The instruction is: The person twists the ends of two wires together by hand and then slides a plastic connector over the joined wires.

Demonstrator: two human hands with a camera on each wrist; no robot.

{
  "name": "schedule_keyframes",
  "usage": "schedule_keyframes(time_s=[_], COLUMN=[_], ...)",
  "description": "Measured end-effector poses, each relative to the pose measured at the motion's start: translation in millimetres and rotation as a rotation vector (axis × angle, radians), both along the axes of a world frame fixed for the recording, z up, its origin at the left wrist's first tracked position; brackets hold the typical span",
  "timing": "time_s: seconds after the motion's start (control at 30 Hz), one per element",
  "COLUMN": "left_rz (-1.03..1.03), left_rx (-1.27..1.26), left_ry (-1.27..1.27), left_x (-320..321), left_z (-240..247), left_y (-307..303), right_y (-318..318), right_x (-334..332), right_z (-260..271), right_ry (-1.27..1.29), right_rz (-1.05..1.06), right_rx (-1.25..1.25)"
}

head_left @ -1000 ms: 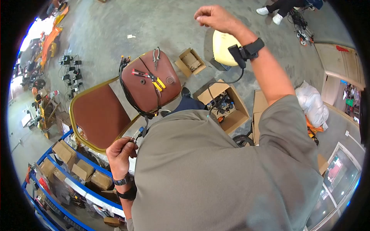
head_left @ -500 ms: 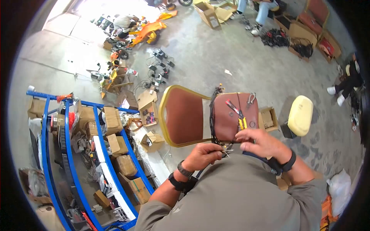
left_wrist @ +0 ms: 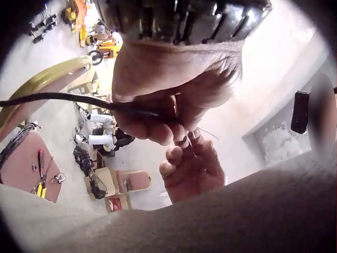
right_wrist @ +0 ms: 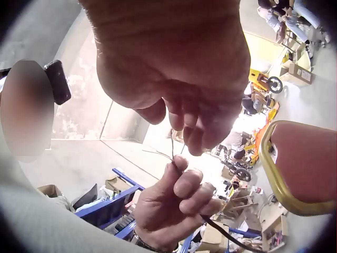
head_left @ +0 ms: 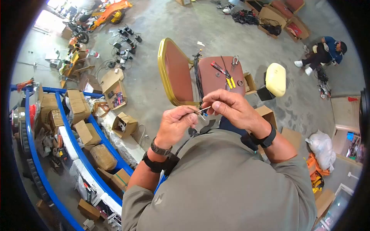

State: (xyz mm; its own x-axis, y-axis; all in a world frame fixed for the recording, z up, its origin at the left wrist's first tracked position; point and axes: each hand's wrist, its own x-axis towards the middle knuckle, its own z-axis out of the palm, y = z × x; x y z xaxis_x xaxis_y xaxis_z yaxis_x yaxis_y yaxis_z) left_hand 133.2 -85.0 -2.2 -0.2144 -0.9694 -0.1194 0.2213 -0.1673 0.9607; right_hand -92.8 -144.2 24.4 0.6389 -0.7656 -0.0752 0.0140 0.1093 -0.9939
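Observation:
Between thumb and fingers, my left hand [head_left: 175, 125] grips a black cable [left_wrist: 63, 98] near its end. Thin wires [right_wrist: 172, 145] stick out past the fingertips, one of them bent off to the side. Close in front, my right hand [head_left: 231, 109] pinches one thin wire between thumb and forefinger, its fingertips partly hidden by the hand in the right wrist view. Both hands are raised before the chest. Beyond them, a tool with red and yellow handles [head_left: 230, 81], grey pliers [head_left: 235, 60] and a ring-shaped roll [head_left: 240, 82] lie on a brown chair seat [head_left: 210, 67].
Black cables [head_left: 198, 77] hang over the seat's left side, by the gold-framed backrest [head_left: 179, 73]. A yellow stool [head_left: 276, 79] stands to the right. Blue shelving [head_left: 83, 150] with cardboard boxes is at the left. A person [head_left: 327, 52] sits at far right.
My right hand, first stretched far out and away, has come back to the left hand and now pinches a wire. The left hand has risen to mid-chest with the cable. The head view has swung.

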Motion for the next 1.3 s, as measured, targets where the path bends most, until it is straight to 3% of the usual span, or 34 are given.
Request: schedule_keyframes(time_s=[0.23, 0.4, 0.8, 1.13, 1.3], left_rz=[0.037, 0.048, -0.008, -0.027, -0.070], left_rx=[-0.015, -0.023, -0.110, -0.121, -0.253], left_ry=[-0.027, -0.052, -0.238, -0.253, -0.316], left_x=[27.5, 32.9, 37.3, 44.1, 52.9], left_z=[0.5, 0.1, -2.5, -6.9, -3.6], left_y=[35.7, 54.2, 77.2, 82.4, 78.5], right_y=[37.4, 50.7, 68.7, 75.9, 75.5], right_x=[34.2, 45.6, 50.0, 53.2, 60.5], right_z=[15.0, 10.2, -4.0, -10.9, -9.5], right_ry=[0.005, 0.036, 0.000, 0.039, 0.068], right_rz=[-0.075, 0.015, -0.010, -0.042, -0.029], right_rx=[-0.201, -0.318, -0.251, -0.109, -0.099])
